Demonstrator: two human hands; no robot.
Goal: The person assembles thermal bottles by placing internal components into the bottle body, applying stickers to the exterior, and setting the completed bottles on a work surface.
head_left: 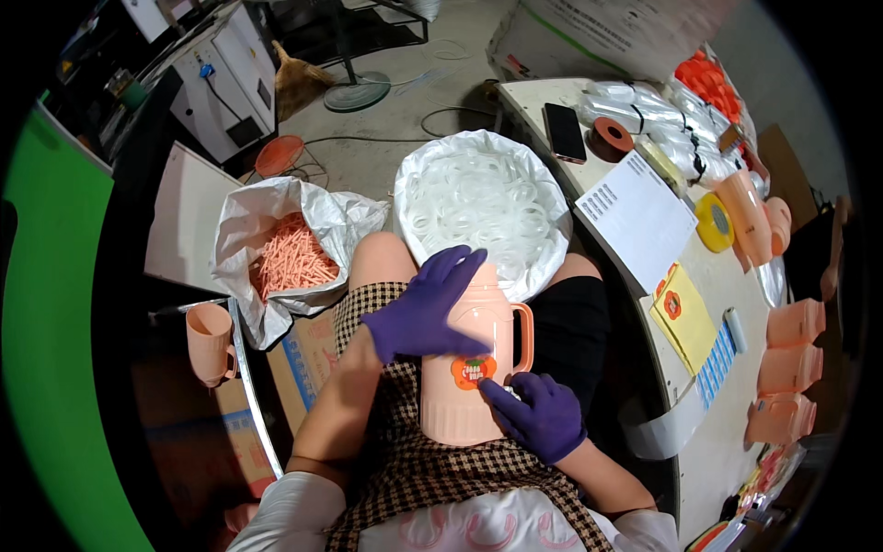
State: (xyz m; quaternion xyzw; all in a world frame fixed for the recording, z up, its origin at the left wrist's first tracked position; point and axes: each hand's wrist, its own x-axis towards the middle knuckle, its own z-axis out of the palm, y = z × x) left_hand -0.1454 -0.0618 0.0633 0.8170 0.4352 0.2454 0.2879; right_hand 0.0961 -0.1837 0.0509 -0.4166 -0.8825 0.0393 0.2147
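A peach plastic thermos jug (467, 409) with a side handle lies on my lap, its neck away from me. A round orange-red sticker (474, 372) with a printed picture is on its body. My left hand (428, 308), in a purple glove, is over the jug's upper left side with its fingers spread; its thumb, slightly blurred, reaches above the sticker. My right hand (544, 416), also gloved in purple, is at the jug's lower right below the handle. Its index finger touches the sticker's edge, the other fingers are curled, and a small whitish bit shows among them.
A white sack of clear rings (487, 202) stands ahead, with a sack of peach plastic strips (292, 258) to its left. On the right table (589, 101) are a phone (564, 132), tape rolls, sticker sheets (685, 313) and peach jug parts. A peach jug body (210, 340) sits left.
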